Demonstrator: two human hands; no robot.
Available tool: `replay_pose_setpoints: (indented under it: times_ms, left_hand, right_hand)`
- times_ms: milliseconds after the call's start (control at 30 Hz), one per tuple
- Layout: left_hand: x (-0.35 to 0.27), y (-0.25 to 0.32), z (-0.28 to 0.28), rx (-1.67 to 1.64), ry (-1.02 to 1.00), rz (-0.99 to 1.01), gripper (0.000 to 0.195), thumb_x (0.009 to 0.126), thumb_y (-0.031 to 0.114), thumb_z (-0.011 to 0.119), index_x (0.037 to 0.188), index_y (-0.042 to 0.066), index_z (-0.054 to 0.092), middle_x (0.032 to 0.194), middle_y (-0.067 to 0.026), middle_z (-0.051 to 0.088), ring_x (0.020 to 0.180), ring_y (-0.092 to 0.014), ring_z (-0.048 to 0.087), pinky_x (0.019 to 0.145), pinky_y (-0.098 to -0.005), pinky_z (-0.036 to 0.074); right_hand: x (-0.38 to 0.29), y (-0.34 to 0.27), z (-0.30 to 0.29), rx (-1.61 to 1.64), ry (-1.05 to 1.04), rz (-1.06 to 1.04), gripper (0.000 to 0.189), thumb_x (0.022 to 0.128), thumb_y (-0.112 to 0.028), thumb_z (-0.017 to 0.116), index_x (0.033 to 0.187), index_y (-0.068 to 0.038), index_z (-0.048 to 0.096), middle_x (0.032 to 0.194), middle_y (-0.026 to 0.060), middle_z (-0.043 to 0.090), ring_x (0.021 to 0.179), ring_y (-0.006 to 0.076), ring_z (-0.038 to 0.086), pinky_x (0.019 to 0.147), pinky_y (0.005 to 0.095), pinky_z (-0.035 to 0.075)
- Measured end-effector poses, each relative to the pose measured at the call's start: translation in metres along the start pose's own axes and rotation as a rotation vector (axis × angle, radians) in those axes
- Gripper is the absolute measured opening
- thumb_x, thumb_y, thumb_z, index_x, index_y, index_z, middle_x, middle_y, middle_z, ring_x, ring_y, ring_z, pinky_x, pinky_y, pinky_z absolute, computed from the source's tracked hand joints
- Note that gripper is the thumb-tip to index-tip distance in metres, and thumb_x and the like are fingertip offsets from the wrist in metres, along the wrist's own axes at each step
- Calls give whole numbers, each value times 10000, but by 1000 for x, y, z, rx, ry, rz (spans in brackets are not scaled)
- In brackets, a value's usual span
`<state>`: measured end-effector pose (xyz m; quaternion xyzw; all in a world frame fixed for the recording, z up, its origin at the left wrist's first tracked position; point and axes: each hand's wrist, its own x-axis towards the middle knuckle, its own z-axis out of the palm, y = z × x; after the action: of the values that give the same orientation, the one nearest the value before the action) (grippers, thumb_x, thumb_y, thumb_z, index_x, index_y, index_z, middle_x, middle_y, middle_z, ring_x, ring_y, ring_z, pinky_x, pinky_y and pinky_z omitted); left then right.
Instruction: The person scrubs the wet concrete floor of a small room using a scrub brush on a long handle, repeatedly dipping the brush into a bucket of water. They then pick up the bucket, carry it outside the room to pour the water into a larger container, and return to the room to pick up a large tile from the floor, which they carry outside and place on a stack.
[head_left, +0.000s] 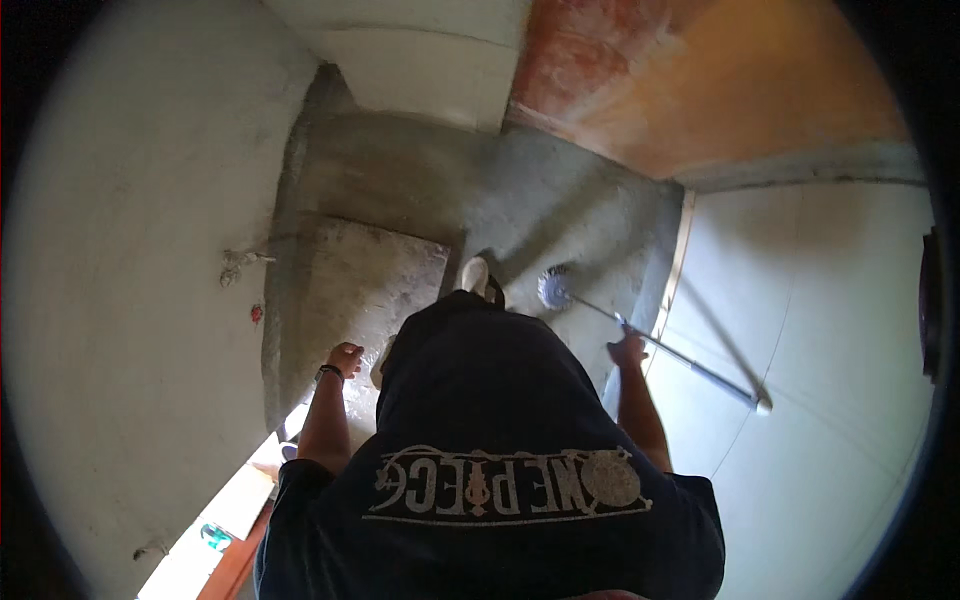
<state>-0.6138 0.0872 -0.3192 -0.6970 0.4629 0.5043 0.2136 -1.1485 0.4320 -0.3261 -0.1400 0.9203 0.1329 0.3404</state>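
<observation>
My right hand (628, 349) is closed around a silver telescopic pole (679, 358). At the pole's lower end a round, pale-blue brush head (555, 288) is on or just above the grey concrete floor (562, 202), to the right of my foot. The white end cap (763, 406) of the pole sticks out to the right, in front of the pale wall. My left hand (346, 360) hangs at my left side with loosely curled fingers and nothing visible in it. A dark band circles its wrist. Below it lies a flat, worn slab or board (375, 262).
A pale wall (150, 225) with wire ends (240, 262) rises on the left. On the right stands a white panelled wall (795, 300) with a light wooden strip (679, 255) at its edge. An orange-brown surface (697, 82) lies ahead. A bright opening (247, 495) is behind on the left.
</observation>
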Motion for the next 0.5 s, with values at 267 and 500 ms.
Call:
replay_pose_setpoints:
  times_ms: [267,500]
  left_hand:
    - [31,43,-35,-348,119,195,252,826,294,596,952,77,603,727,-41,624,593,-150,611,508,-286,485]
    - [-1,86,-16,-528,148,165,305,823,285,575,1034,66,562,762,-60,636,617,-126,613,493,-258,469]
  right_hand:
    - [40,-246,-106,224,238,-821,534,723,-276,665,1184,-48,526,1141,204,549,1073,353,520,918,420,417]
    - [93,-416,-190,105,332,-1192,450,756,-231,636,1141,-14,546,1121,202,556,1052,348,527,916,397,414]
